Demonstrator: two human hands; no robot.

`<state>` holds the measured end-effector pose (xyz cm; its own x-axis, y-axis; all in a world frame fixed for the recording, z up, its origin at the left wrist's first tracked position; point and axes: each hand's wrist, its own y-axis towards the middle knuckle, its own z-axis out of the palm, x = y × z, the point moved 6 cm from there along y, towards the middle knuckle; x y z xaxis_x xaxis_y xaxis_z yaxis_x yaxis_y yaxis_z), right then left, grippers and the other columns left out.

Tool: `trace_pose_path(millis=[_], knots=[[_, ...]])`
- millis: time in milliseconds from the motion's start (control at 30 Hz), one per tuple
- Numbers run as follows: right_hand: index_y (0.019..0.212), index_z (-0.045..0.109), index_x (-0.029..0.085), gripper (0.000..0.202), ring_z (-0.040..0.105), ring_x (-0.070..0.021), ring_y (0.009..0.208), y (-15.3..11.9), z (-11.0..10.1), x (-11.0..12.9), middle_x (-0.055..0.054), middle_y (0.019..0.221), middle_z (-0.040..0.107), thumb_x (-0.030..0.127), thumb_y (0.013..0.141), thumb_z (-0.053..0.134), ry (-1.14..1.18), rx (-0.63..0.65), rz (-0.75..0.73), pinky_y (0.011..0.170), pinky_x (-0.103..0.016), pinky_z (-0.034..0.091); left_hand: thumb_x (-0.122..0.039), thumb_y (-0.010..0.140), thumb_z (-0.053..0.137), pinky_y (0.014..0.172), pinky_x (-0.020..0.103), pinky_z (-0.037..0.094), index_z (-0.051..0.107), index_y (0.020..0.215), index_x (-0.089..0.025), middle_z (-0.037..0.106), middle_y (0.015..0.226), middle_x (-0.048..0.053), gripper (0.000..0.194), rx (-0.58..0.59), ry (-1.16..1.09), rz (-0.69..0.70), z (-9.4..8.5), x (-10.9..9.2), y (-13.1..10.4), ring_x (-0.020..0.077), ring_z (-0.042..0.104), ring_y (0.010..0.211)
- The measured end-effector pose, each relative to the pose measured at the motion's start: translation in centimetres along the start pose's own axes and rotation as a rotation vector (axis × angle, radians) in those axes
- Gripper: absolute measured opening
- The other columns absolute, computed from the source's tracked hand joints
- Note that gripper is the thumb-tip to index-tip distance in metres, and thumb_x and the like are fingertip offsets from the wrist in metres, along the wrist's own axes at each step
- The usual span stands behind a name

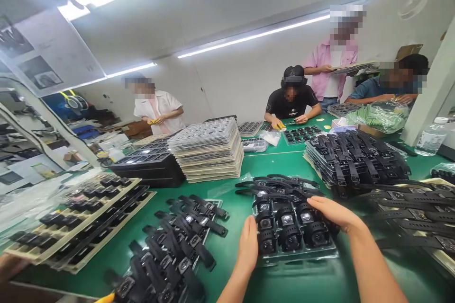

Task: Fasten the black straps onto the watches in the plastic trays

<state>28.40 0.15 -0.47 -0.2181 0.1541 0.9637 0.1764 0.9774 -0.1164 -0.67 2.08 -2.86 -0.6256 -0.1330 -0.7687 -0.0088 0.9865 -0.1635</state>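
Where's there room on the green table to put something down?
The green table shows bare behind the watch tray at the left hand and right hand, beside the tall tray stack, and between the forearms. The right side is crowded with piled watches; the left, with beige trays.

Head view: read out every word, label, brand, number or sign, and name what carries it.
No text can be read with certainty.
Bottle label: too blurred.
Black shirt print: too small.
Picture board: any wording too blurred.
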Motion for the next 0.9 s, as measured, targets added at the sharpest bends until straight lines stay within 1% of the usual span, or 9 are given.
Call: trace_pose_path(millis=[100,200,267,333,433,533,600,733,900], knots=[[0.05,0.056,0.022,0.037,0.054,-0.019,0.057,0.8,1.0,0.1,0.003,0.051,0.057,0.035,0.079,0.073,-0.039,-0.077,0.011,0.062,-0.03,0.044,-0.052,0.103,0.022,0.114,0.048,0.042,0.061,0.134,-0.015,0.062,0.143,0.019,0.062,0.004,0.137,0.013,-2.2,-0.2,1.2,0.0325,0.053,0.139],[0.042,0.047,0.023,0.044,0.043,-0.0166,0.052,0.5,0.5,0.1,0.002,0.045,0.049,0.026,0.078,0.072,-0.055,-0.176,0.013,0.057,-0.028,0.034,-0.055,0.1,0.032,0.102,0.06,0.045,0.073,0.108,-0.02,0.076,0.112,0.019,0.054,0.05,0.307,0.039,-5.2,-0.8,2.2,0.043,0.066,0.118],[0.046,0.051,0.023,0.041,0.043,-0.017,0.053,-0.1,-0.2,0.5,0.001,0.049,0.051,0.029,0.081,0.071,-0.022,-0.227,-0.012,0.056,-0.028,0.031,-0.053,0.099,0.034,0.1,0.061,0.043,0.074,0.097,-0.021,0.076,0.107,0.018,0.051,0.035,0.398,0.085,-6.8,-1.7,2.5,0.0443,0.064,0.116],[0.058,0.059,0.022,0.034,0.044,-0.0168,0.054,-0.5,-0.5,1.6,0.001,0.057,0.056,0.04,0.086,0.068,0.056,-0.267,-0.06,0.054,-0.027,0.03,-0.05,0.1,0.032,0.1,0.057,0.044,0.072,0.103,-0.021,0.074,0.109,0.016,0.049,0.002,0.402,0.203,-7.5,-3.6,2.7,0.0403,0.062,0.116],[0.085,0.064,0.024,0.042,0.041,-0.0149,0.053,-0.5,0.5,4.3,0.001,0.07,0.056,0.063,0.093,0.052,0.236,-0.333,-0.162,0.049,-0.026,0.032,-0.047,0.099,0.038,0.096,0.044,0.048,0.067,0.119,-0.021,0.072,0.117,0.013,0.044,0.05,0.142,0.475,-6.0,-7.6,2.5,0.0299,0.064,0.109],[0.1,0.059,0.024,0.052,0.045,-0.0144,0.058,-0.2,2.7,6.8,0.001,0.079,0.056,0.073,0.093,0.043,0.394,-0.409,-0.266,0.049,-0.024,0.038,-0.045,0.093,0.053,0.087,0.036,0.052,0.063,0.129,-0.02,0.071,0.114,0.01,0.044,0.308,-0.169,0.66,-2.4,-10.7,1.5,0.0231,0.065,0.094],[0.102,0.058,0.025,0.052,0.048,-0.0143,0.062,-0.3,4.2,7.4,0.0,0.082,0.055,0.074,0.094,0.044,0.451,-0.445,-0.308,0.051,-0.024,0.041,-0.042,0.087,0.064,0.084,0.034,0.053,0.062,0.132,-0.019,0.071,0.113,0.01,0.05,0.412,-0.301,0.714,-0.6,-11.5,0.8,0.0221,0.064,0.091],[0.106,0.061,0.026,0.045,0.053,-0.0153,0.071,-1.7,6.7,6.5,-0.001,0.088,0.056,0.068,0.096,0.05,0.489,-0.409,-0.326,0.062,-0.024,0.049,-0.034,0.078,0.077,0.085,0.035,0.052,0.069,0.12,-0.018,0.071,0.106,0.01,0.045,0.347,-0.362,0.735,0.3,-10.7,0.1,0.0226,0.062,0.09],[0.113,0.063,0.03,0.034,0.057,-0.0167,0.082,-3.0,8.3,5.5,-0.001,0.095,0.058,0.058,0.103,0.047,0.32,-0.298,-0.37,0.075,-0.026,0.051,-0.026,0.082,0.071,0.079,0.033,0.051,0.072,0.113,-0.019,0.071,0.095,0.008,0.032,0.235,-0.378,0.777,-0.4,-10.0,-0.5,0.0217,0.06,0.086]])
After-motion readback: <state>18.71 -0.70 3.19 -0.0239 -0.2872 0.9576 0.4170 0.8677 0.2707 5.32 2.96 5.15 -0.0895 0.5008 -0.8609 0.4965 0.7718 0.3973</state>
